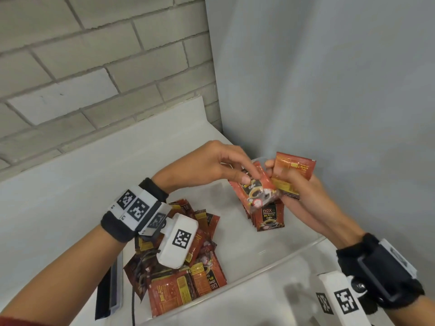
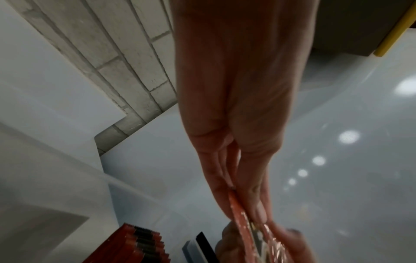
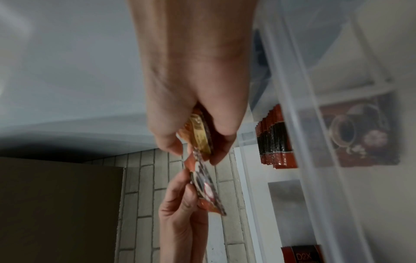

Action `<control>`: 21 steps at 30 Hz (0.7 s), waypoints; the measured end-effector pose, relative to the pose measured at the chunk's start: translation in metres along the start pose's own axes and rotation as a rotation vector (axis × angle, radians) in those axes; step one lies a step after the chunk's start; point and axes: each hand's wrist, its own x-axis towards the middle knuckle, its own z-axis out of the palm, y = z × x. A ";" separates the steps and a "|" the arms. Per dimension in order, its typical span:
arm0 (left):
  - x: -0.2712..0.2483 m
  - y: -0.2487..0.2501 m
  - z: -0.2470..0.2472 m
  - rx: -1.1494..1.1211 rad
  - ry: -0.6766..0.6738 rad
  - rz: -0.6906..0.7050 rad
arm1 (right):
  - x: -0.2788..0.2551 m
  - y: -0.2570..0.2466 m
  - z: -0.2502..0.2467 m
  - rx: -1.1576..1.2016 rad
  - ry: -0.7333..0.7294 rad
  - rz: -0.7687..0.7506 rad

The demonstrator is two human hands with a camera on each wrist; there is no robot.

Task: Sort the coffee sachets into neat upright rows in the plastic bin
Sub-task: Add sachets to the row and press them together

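Left hand (image 1: 211, 165) is pinching one sachet (image 1: 255, 189); right hand (image 1: 299, 191) is gripping another sachet (image 1: 294, 165) above the upright row (image 1: 268, 218).

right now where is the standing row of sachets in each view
Head: the standing row of sachets is right of centre, just below both hands.
Left wrist: bottom left, seen as zigzag top edges.
Right wrist: right of centre, beside the right hand.
Shared landmark: the brick wall, upper left on the left wrist, bottom centre on the right.
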 end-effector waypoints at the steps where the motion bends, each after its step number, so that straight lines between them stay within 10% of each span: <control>1: 0.001 -0.001 0.003 0.033 -0.046 0.004 | 0.001 0.000 -0.001 0.030 0.026 -0.024; 10: 0.020 -0.022 0.069 0.471 -0.387 0.168 | 0.005 0.002 -0.005 0.124 0.088 -0.073; 21: 0.034 -0.045 0.086 0.796 -0.130 0.501 | 0.006 0.003 -0.009 0.115 0.073 -0.061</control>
